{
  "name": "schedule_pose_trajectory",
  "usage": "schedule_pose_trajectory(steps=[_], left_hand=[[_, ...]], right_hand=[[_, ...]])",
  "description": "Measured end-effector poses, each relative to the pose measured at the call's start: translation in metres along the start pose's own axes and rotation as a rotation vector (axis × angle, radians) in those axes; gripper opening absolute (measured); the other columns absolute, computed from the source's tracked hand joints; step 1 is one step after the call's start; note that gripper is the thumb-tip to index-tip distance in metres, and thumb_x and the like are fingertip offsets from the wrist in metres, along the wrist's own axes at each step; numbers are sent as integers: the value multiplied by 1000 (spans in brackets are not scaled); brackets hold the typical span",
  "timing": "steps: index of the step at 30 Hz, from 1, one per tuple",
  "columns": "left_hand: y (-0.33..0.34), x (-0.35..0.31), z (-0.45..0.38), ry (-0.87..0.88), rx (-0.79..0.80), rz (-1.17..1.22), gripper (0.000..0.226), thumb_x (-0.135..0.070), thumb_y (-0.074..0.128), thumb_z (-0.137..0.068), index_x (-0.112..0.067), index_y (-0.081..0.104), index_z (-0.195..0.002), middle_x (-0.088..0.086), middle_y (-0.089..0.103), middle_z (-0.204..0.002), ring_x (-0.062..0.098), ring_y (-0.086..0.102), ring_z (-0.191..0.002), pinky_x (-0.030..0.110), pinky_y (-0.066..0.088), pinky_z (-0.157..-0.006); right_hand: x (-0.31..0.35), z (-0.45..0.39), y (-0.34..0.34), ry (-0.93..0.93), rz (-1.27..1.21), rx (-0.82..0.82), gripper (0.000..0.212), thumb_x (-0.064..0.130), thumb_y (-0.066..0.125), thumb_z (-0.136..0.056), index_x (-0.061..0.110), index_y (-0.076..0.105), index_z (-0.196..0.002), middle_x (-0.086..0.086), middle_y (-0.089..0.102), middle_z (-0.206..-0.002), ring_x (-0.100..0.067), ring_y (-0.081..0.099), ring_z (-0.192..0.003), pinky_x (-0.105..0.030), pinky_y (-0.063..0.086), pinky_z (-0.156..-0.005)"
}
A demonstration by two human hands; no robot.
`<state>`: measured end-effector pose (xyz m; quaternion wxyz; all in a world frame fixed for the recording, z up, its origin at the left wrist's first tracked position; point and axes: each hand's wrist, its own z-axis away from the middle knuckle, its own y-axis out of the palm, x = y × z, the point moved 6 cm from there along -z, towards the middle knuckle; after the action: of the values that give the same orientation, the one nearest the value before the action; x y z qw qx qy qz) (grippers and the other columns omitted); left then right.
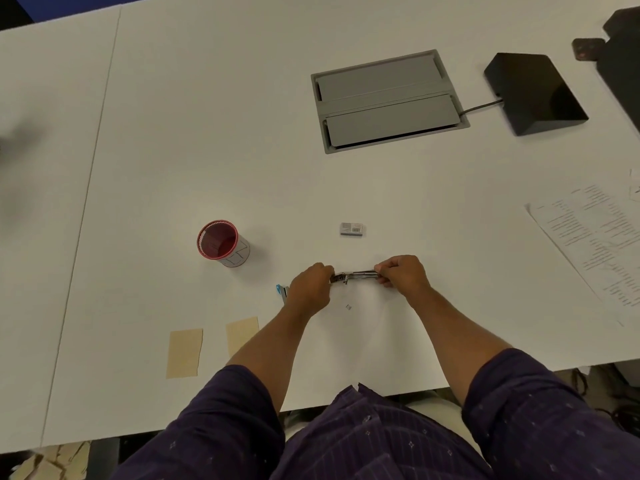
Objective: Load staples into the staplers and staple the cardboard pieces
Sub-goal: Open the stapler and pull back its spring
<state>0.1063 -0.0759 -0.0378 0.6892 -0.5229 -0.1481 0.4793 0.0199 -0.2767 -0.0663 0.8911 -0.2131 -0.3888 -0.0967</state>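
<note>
White table (207, 133), with a seam down the left side. On it: red mesh cup (221, 242), small staple box (352, 229), two tan cardboard pieces (184, 353), printed paper sheet (595, 237), black box (533, 91), grey inset hatch (388, 100).

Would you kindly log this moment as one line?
stage: loading | left hand + right hand: grip stapler | staple box: behind | cardboard pieces: unstapled

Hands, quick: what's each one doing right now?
Left hand: grips one end of the stapler.
Right hand: grips its other end.
</note>
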Motion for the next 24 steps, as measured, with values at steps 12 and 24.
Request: schedule_pose_trajectory(steps=[12, 24], left_hand=[[-2, -5, -2, 41, -142, -218, 24, -15, 56, -94, -23, 74, -108, 0, 62, -100, 26, 50, -100, 35, 36, -81], [-5, -2, 10, -56, -261, 1, 24, -12, 57, -94, -14, 70, -114, 3, 63, -115, 27, 58, -97, 38, 47, -81]], right_hand=[[10, 8, -3, -175, 241, -64, 21, 18, 84, -81, 8, 77, -99, -7, 73, -87, -16, 65, -82, -25, 50, -79], [13, 13, 4, -287, 637, -96, 14, 18, 63, -96, 9, 73, -99, -7, 63, -94, -28, 64, -89, -34, 50, -76]])
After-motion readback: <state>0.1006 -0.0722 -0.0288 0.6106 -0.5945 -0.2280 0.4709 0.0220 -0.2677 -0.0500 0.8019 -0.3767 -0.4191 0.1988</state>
